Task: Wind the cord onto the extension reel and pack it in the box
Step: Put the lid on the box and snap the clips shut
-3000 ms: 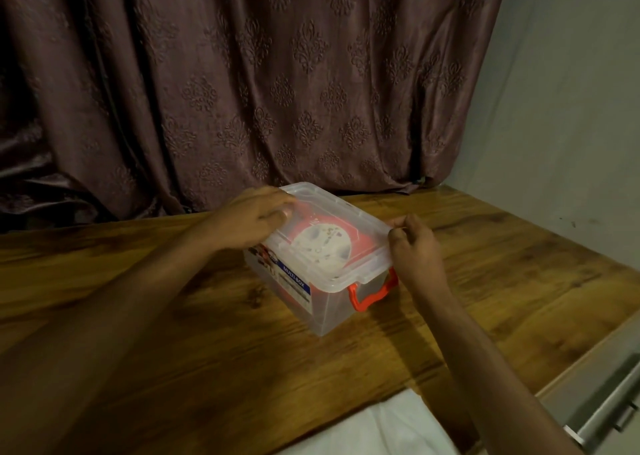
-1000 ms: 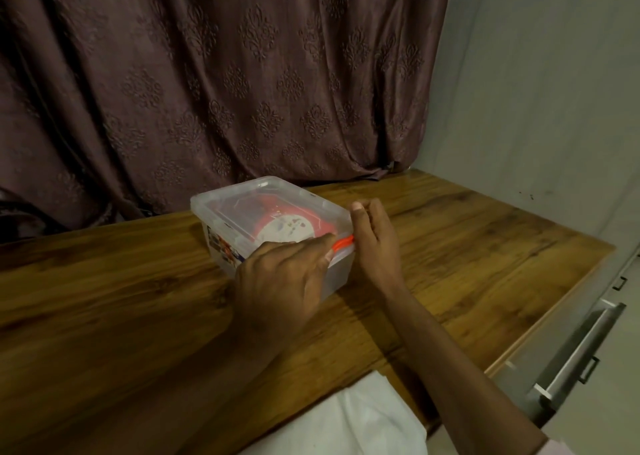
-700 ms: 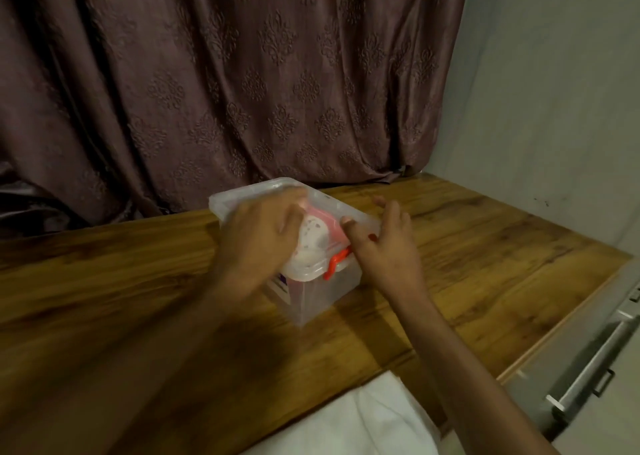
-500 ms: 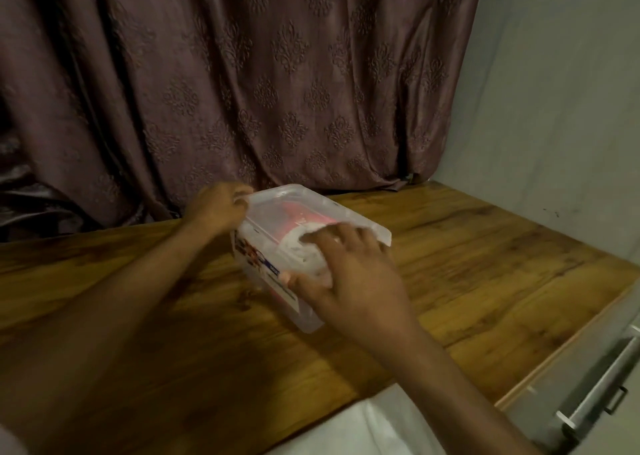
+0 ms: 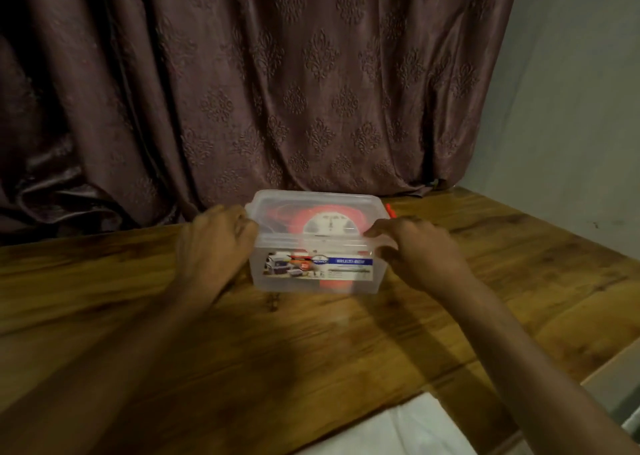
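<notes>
A clear plastic box [image 5: 277, 279] with its lid on stands on the wooden table [image 5: 311, 343], label side toward me. Through the lid I see the red and white extension reel [image 5: 329, 224] lying inside. A red clip [image 5: 389, 209] sticks out at the box's right end. My left hand [image 5: 216, 246] is curled against the left end of the box, fingers at the lid's rim. My right hand [image 5: 415, 250] lies against the right front corner, fingertips on the lid's edge. Both hands are blurred.
A dark patterned curtain [image 5: 259, 84] hangs right behind the box. A grey wall [image 5: 571, 91] bounds the table on the right. The table's near right edge meets a grey cabinet [image 5: 616, 378]. White cloth [image 5: 388, 430] lies at the table's front edge.
The box has turned so its labelled long side faces me. My right hand came off the lid top to the right corner; my left hand moved from the far corner to the left end.
</notes>
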